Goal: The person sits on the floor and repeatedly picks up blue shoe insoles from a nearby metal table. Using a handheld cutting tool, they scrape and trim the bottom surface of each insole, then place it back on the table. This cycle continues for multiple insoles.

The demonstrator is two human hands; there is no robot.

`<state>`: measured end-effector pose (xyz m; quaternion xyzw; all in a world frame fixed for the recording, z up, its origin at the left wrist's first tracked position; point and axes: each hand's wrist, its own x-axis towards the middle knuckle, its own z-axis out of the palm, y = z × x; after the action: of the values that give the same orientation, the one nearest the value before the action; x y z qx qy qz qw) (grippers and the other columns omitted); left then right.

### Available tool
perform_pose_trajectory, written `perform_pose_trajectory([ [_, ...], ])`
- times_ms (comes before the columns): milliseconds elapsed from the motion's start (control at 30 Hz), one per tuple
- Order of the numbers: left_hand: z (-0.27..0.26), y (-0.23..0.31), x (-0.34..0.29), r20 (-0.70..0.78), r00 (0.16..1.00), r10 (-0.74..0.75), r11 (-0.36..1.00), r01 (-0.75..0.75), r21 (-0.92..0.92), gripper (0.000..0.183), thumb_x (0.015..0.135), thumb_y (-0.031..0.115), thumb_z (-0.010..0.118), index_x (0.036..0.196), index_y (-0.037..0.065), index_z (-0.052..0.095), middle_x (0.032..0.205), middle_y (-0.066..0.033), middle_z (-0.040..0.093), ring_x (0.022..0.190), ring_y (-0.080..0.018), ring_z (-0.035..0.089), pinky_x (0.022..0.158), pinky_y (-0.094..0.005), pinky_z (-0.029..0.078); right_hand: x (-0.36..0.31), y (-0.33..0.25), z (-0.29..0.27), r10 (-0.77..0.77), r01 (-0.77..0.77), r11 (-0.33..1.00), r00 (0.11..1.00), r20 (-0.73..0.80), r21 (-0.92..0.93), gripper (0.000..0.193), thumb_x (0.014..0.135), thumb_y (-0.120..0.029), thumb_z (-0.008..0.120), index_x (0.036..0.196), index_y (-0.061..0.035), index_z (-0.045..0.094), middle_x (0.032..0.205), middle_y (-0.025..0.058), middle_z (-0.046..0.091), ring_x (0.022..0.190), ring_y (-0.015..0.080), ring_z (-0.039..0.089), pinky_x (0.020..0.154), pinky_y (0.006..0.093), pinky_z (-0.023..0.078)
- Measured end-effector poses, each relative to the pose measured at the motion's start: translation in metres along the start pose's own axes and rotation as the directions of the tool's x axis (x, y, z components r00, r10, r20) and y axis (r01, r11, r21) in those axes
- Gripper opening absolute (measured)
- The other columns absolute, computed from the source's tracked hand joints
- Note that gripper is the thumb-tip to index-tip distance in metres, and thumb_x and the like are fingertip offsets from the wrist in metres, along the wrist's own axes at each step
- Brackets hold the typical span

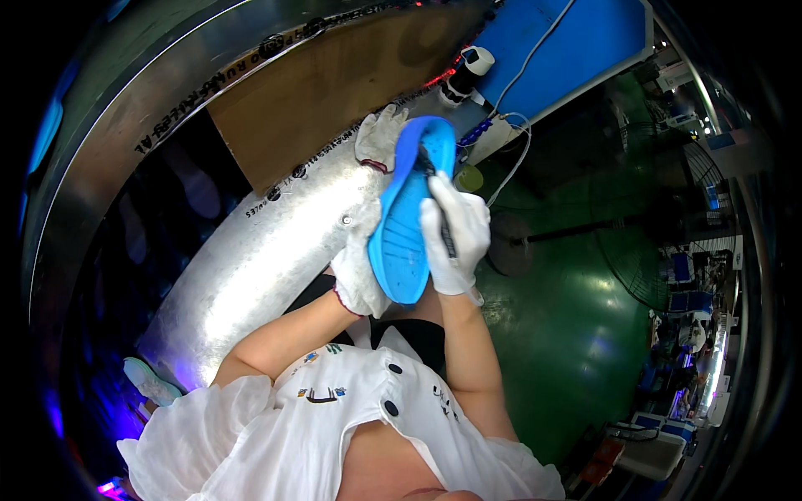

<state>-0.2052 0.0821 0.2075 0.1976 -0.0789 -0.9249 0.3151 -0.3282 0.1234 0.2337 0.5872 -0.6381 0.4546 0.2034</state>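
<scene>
A bright blue shoe sole (401, 242) is held up, tilted lengthwise, in front of my body. My left hand (359, 271), in a white glove, grips it along its left edge near the lower end. On the other side, my white-gloved right hand (458, 230) closes around a slim black brush-like tool (449, 238). The dark head of the tool meets the sole's inner face in its upper half; the exact tip is partly hidden by my fingers. Beside the sole's top lies an empty white glove (380, 138) with a dark red cuff.
Beneath is a shiny metal bench (276, 242) with a brown board (326, 96) beyond it. A white-and-black container (470, 71) and a white cable (528, 138) sit by a blue panel (560, 50). Rightward stands a fan (639, 217). Pale soles (196, 184) lie left.
</scene>
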Motion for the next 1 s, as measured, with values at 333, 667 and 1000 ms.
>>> perform_pose_trajectory([
  [333, -0.022, 0.014, 0.019, 0.242, 0.970, 0.026, 0.986, 0.015, -0.164, 0.067, 0.095, 0.055, 0.047, 0.137, 0.002, 0.046, 0.121, -0.0186, 0.061, 0.104, -0.0282, 0.063, 0.095, -0.0404, 0.053, -0.021, -0.030, -0.007, -0.074, 0.096, 0.991, 0.972, 0.224, -0.089, 0.035, 0.075, -0.010, 0.074, 0.109, -0.0011, 0.067, 0.108, 0.0169, 0.070, 0.077, 0.0213, 0.061, 0.073, 0.0342, 0.047],
  [667, -0.023, 0.025, 0.022, 0.198, 0.974, -0.112, 0.979, 0.142, -0.145, 0.080, 0.094, 0.066, 0.039, 0.134, -0.003, 0.046, 0.103, -0.0282, 0.063, 0.079, -0.0368, 0.066, 0.071, -0.0458, 0.059, -0.055, -0.053, -0.020, -0.006, 0.007, 1.000, 0.960, 0.278, -0.001, 0.039, 0.075, -0.009, 0.072, 0.113, -0.0018, 0.067, 0.113, 0.0164, 0.070, 0.075, 0.0198, 0.059, 0.078, 0.0319, 0.045],
  [1000, -0.021, 0.027, 0.024, 0.167, 0.976, -0.141, 0.976, 0.165, -0.141, 0.074, 0.094, 0.064, 0.040, 0.133, 0.000, 0.048, 0.098, -0.0280, 0.064, 0.078, -0.0365, 0.066, 0.069, -0.0478, 0.060, -0.067, -0.064, -0.027, 0.003, -0.006, 1.000, 0.956, 0.294, 0.010, 0.037, 0.074, -0.009, 0.073, 0.110, 0.0001, 0.068, 0.112, 0.0184, 0.069, 0.074, 0.0188, 0.058, 0.077, 0.0322, 0.046],
])
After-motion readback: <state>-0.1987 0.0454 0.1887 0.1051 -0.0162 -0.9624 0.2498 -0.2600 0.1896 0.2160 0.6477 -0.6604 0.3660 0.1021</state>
